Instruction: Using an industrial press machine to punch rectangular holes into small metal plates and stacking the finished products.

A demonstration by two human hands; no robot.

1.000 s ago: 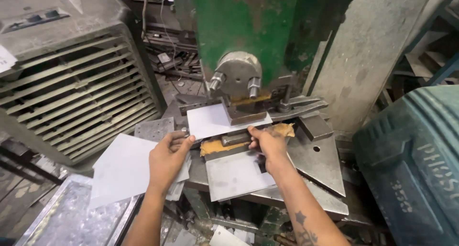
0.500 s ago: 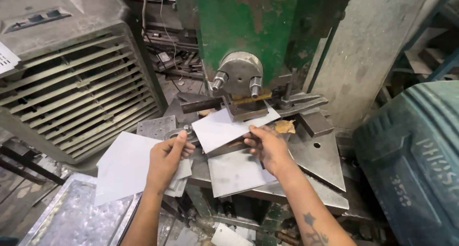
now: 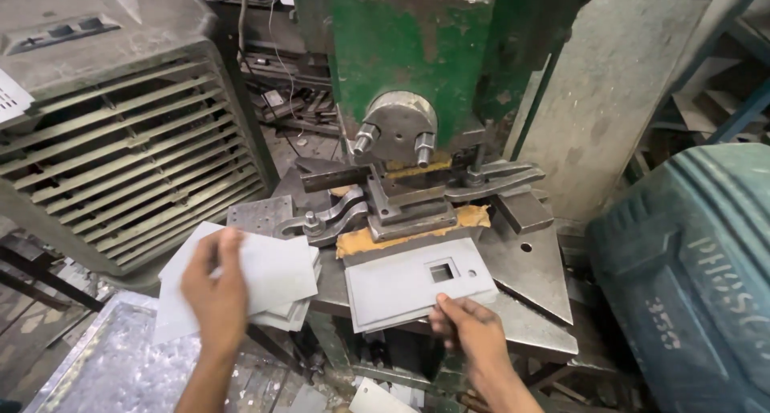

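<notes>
Lying flat, punched plate [image 3: 409,283] runs left-right.

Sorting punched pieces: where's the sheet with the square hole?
In the head view, right of centre: the punched sheet lies on the press table, below the die, with the right hand at its near edge.

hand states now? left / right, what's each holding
Left hand: fingers spread, resting on top sheet of the flat metal blanks.
Right hand: pinching front edge of the punched plate on the press table.

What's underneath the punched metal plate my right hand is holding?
Under the punched plate lies at least one more sheet, its edge peeking out, on the press table. The right hand grips the near edge. How many sheets is hidden.
</notes>
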